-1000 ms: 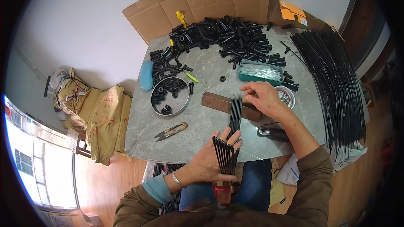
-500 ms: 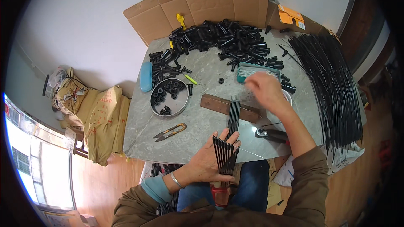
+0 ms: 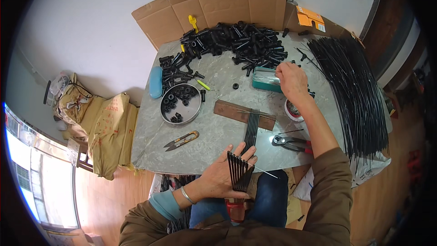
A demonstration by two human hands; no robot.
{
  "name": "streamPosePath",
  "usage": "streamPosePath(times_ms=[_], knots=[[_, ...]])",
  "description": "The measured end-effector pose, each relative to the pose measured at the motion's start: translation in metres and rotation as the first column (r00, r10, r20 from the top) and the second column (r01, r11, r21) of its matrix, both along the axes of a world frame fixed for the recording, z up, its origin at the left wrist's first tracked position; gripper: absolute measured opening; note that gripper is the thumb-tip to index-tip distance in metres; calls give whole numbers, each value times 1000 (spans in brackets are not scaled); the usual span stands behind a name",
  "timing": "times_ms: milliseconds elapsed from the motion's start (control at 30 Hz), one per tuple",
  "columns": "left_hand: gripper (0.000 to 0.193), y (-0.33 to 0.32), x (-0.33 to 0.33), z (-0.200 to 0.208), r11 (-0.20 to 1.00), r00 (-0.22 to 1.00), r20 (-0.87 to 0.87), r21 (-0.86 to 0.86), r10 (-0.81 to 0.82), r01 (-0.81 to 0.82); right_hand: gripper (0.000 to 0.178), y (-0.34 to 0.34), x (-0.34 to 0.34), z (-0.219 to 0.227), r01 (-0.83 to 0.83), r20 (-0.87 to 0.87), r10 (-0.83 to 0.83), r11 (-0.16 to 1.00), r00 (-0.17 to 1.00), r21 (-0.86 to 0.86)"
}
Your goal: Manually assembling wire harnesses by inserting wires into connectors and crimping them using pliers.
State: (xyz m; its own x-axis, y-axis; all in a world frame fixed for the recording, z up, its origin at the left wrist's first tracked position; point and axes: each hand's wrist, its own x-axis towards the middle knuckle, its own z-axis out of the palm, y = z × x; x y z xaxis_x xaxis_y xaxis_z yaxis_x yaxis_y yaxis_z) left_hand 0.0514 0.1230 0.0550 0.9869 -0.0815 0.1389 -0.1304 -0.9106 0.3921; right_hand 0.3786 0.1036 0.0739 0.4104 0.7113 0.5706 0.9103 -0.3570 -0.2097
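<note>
My left hand (image 3: 222, 173) lies palm up near the table's front edge, fingers stretched, with a fan of thin black rods (image 3: 241, 171) on the palm and the thumb across them. The rods run past the fingers to a brown wooden block (image 3: 227, 110), where their far ends rest. A thin pale wire (image 3: 267, 172) sticks out to the right of my left fingers. My right hand (image 3: 292, 81) is at the right end of a teal box (image 3: 265, 85) of thin silvery wires, fingertips pressed together; what they pinch is too small to make out.
Black tubular parts (image 3: 236, 41) are heaped at the back before a cardboard screen (image 3: 223, 0). Long black rods (image 3: 353, 95) lie on the right. A round metal tray (image 3: 193, 109), thread snips (image 3: 182, 140), red-handled pliers (image 3: 293, 143) and a small round container (image 3: 292, 109) surround the block.
My right hand has moved from above the box to its right end, with the fingers now together. My left hand keeps the rods on its palm. The whole view has shifted slightly.
</note>
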Motion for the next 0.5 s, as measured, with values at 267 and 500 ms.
streamPosePath(times_ms=[267,500], knots=[[94,2,-1,0,1000,1000,-19,14,2,-2,11,-42,-52,-14,-445,-603,312,892,734,-79],[93,1,0,0,1000,1000,-19,25,6,-6,13,-37,-51,-9,-428,-717,195,890,669,-157]])
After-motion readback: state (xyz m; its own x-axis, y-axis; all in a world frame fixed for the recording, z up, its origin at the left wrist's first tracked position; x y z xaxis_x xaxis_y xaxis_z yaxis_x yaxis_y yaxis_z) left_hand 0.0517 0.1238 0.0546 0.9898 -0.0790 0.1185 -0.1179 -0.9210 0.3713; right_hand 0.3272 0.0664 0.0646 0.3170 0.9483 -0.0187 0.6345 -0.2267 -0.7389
